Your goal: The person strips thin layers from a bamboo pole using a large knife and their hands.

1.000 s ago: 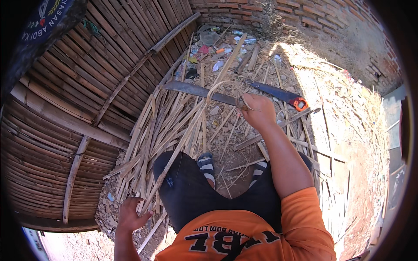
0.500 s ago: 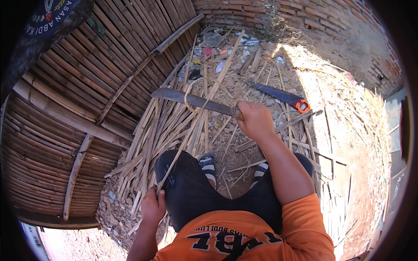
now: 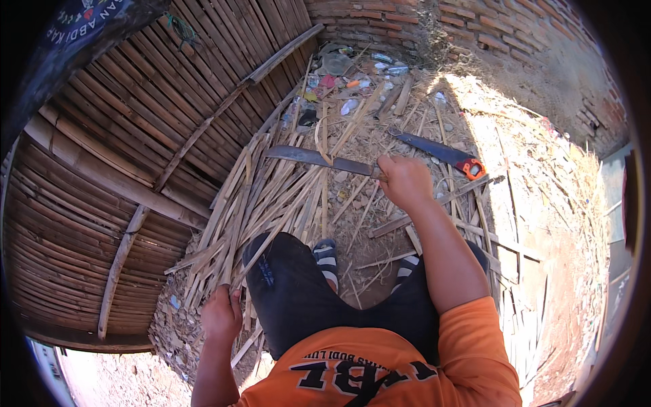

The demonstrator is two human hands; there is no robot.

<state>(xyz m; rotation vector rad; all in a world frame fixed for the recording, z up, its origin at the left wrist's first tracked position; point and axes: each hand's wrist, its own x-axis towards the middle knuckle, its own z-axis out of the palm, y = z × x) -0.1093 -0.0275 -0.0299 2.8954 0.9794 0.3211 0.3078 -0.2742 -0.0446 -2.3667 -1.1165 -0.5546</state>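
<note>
My right hand is wrapped round the handle of a machete, whose long dark blade points left above the bamboo pile. Against the middle of the blade, a thin bamboo shaving stands up. Beside my left knee, my left hand is closed on the near end of a bamboo strip. That strip slants over the knee up toward the blade; its far part blends in with the other strips.
Many loose bamboo strips lie left of my feet. A handsaw with an orange handle rests on the ground at right. A slatted bamboo wall rises at left, a brick wall behind. Litter is scattered at the back.
The machete and my right hand have shifted slightly right. My left hand has moved left and a little back. The shaving looped round the blade now stands up from it.
</note>
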